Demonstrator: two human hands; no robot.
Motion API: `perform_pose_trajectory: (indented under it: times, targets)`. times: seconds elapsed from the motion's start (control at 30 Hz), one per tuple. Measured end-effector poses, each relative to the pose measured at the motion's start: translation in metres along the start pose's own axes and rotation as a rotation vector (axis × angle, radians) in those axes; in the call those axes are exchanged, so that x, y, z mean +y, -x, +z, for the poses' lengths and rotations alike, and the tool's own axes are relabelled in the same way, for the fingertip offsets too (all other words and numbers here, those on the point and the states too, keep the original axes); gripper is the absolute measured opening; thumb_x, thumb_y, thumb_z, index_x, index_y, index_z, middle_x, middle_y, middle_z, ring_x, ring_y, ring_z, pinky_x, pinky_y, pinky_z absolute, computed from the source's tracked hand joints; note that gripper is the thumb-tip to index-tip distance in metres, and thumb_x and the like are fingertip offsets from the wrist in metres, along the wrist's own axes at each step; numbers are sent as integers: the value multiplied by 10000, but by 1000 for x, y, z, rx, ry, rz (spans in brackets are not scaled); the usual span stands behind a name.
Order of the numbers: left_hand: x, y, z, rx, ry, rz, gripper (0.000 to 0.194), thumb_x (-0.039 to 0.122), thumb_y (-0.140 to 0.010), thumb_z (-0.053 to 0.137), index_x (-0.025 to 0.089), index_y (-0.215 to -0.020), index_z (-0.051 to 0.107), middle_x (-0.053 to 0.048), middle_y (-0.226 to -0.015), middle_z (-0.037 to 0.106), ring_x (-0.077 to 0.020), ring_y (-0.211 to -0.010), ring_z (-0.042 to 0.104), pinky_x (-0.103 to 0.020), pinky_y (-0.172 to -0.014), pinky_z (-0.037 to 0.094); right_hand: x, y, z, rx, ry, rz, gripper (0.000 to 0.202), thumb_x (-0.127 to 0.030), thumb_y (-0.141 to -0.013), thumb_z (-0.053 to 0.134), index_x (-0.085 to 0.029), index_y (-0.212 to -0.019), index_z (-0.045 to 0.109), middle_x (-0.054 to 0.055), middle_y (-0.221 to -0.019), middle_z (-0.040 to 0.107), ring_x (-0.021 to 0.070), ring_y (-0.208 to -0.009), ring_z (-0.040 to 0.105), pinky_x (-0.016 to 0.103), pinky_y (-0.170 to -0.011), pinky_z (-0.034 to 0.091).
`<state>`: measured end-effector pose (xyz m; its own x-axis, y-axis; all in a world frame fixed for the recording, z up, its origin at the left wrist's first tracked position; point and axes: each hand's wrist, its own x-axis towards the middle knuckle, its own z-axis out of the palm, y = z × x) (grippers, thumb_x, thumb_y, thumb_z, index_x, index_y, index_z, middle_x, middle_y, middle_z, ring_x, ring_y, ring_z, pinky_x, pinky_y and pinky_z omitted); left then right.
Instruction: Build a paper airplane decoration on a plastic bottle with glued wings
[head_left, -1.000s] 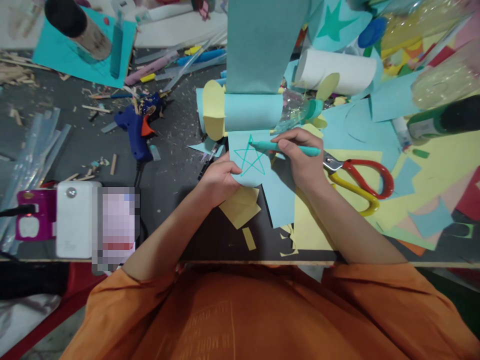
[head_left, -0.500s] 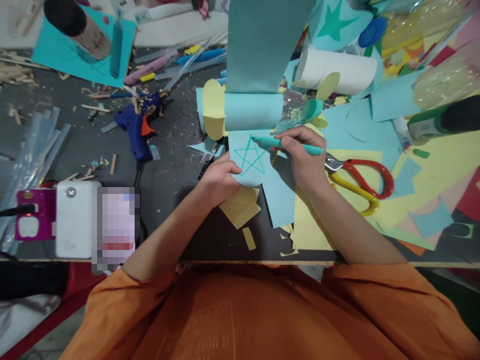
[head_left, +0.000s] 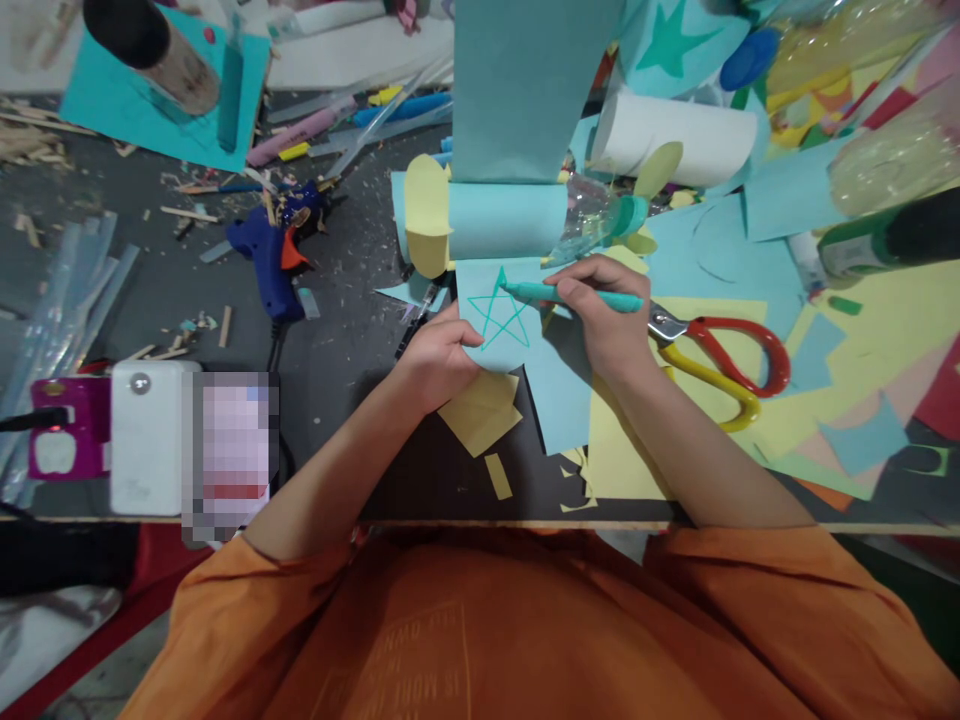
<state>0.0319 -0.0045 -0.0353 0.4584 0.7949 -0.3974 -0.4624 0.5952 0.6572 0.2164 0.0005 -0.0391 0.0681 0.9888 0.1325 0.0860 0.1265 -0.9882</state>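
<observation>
A green felt-tip marker (head_left: 611, 299) is pinched in my right hand (head_left: 611, 315), its tip on the upper part of a green star outline (head_left: 504, 322). The star is drawn on a light blue paper flap (head_left: 517, 352). My left hand (head_left: 441, 358) grips the flap's lower left edge, thumb on top and the other fingers hidden beneath. The flap belongs to a plastic bottle (head_left: 592, 215) wrapped in blue paper (head_left: 506, 220), with yellow paper ovals (head_left: 427, 215) at its end. A second blue flap (head_left: 529, 90) stretches away from the far side.
Scissors (head_left: 720, 365) with red and yellow handles lie beside my right forearm. On the left are a blue glue gun (head_left: 266, 255), clear glue sticks (head_left: 67, 320) and a white power bank (head_left: 154, 440). Paper scraps (head_left: 862, 430) and a white roll (head_left: 679, 138) lie to the right.
The marker tip has shifted slightly down, and the star's top point is more filled with green. My left hand stays on the paper.
</observation>
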Motion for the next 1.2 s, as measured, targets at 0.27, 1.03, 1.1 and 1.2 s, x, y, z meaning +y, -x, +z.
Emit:
perform_pose_trajectory:
  times: [0.27, 1.03, 1.1, 1.2]
  targets:
    - [2, 0, 1, 11, -76, 19, 515, 141, -593, 560, 187, -1099, 640, -61, -1226, 719, -278, -1334, 542, -383, -1092, 458, -3, 1, 1, -41, 42, 25, 95, -276, -787, 666, -239, -701, 683, -41, -661, 666, 136, -614, 649, 318, -599, 532]
    - [4, 5, 8, 80, -29, -19, 466, 116, -590, 559, 154, -1048, 636, -77, -1184, 710, -317, -1298, 557, -441, -1055, 480, -1, 2, 1, -51, 35, -89, 67, -322, -805, 746, -269, -843, 727, -19, -842, 705, 139, -701, 638, 320, -635, 534]
    - [4, 5, 7, 71, -39, -29, 486, 128, -595, 560, 155, -1074, 633, -77, -1200, 709, -326, -1287, 563, -447, -1045, 486, -2, 2, 1, -74, 64, -87, 70, -329, -810, 737, -267, -835, 715, -15, -859, 708, 144, -725, 636, 328, -651, 534]
    - [3, 5, 5, 73, -56, -29, 490, 142, -595, 564, 155, -1080, 633, -75, -1193, 716, -323, -1270, 573, -429, -1035, 491, -3, 3, 1, -96, 65, -86, 69, -332, -822, 721, -266, -840, 708, -15, -854, 703, 143, -724, 630, 323, -640, 521]
